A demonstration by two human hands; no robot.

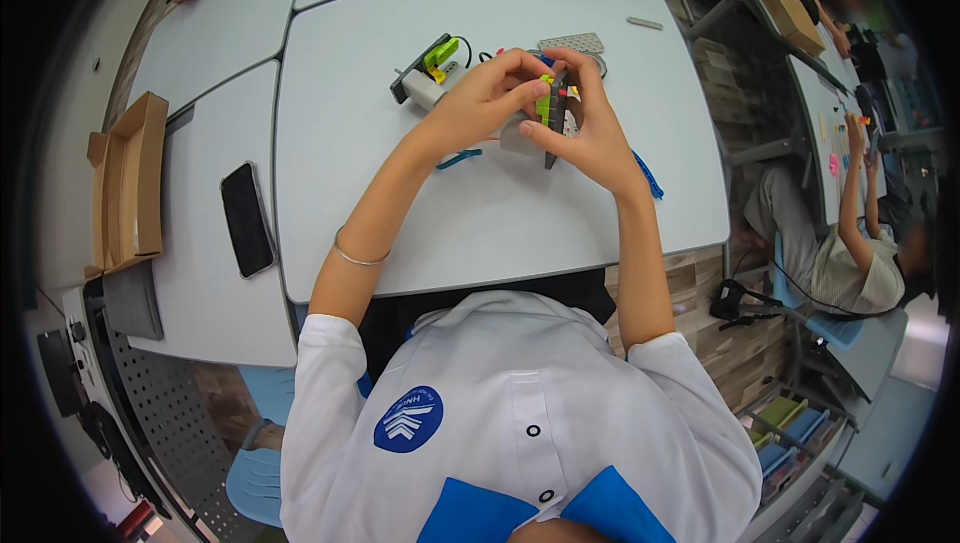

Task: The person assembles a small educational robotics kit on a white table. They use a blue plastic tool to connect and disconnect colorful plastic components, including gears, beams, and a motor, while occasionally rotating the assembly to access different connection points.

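Above the white table (420, 243), both my hands are closed around a small building-block assembly (556, 121) with a dark grey plate and lime-green pieces. My left hand (478, 103) pinches its lime-green side with thumb and fingers. On the opposite side, my right hand (598, 138) grips the dark plate, fingers over its top and thumb low. A light grey part below it is partly hidden by my fingers. Left of my hands lies a second assembly (424, 89), grey-white with lime, yellow and black parts and a dark cable.
Behind my hands lie a grey perforated plate (572, 43) and a short grey beam (645, 24). Blue pieces (460, 159) rest near my left wrist. The left table bears a black phone (246, 220) and an open cardboard box (128, 183). Other people sit at right and far left.
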